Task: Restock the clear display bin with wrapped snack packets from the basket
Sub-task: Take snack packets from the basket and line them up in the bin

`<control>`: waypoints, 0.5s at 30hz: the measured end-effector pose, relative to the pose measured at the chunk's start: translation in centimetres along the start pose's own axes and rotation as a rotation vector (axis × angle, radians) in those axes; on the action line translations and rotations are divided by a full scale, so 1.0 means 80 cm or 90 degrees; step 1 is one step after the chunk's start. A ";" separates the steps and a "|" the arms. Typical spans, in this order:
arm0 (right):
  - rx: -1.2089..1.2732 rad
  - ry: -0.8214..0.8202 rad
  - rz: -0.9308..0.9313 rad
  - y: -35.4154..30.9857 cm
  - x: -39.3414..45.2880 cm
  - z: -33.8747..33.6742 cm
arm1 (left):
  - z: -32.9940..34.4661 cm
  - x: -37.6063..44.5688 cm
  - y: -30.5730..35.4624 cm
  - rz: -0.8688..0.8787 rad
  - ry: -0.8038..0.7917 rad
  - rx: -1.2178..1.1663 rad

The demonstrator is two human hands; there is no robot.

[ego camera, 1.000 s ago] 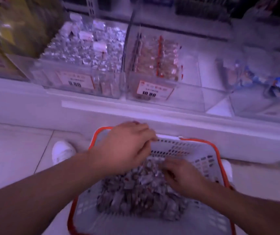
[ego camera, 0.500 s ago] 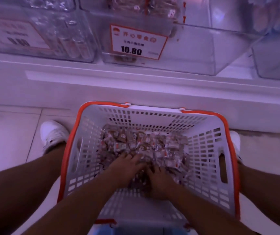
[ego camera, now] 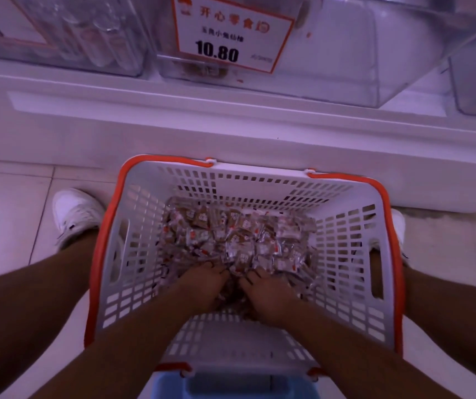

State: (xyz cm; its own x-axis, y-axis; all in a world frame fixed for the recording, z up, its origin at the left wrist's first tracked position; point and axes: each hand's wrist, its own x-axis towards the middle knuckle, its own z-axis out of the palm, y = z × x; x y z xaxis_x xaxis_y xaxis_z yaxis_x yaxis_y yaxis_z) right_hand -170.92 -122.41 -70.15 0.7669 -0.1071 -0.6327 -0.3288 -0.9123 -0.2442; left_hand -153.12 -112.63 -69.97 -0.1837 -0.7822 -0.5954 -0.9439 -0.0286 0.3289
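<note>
Wrapped snack packets point(ego camera: 239, 240) heaped in basket point(ego camera: 355, 254), frame centre. Left hand point(ego camera: 202, 286) and right hand point(ego camera: 268, 292) dig into the near edge, fingers curled among packets; grip likely. Judged light, crinkly, slippery: scoop from beneath. Clear display bin point(ego camera: 346, 67) upper centre.

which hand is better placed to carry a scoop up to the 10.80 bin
Left, narrowly. Both hands are dug into the snack packets in the basket, but the left hand sits more directly below the 10.80 price tag; the right hand lies further right.
</note>
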 end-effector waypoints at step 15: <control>-0.015 -0.081 0.003 0.030 -0.012 -0.012 | 0.029 0.011 0.001 0.065 0.014 0.047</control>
State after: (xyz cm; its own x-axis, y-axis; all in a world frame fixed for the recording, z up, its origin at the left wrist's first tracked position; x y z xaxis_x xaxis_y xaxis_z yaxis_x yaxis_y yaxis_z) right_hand -171.92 -124.90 -69.48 0.6884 -0.0611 -0.7227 -0.3180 -0.9210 -0.2250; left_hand -154.02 -111.89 -72.14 -0.2745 -0.7919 -0.5455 -0.9385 0.0972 0.3312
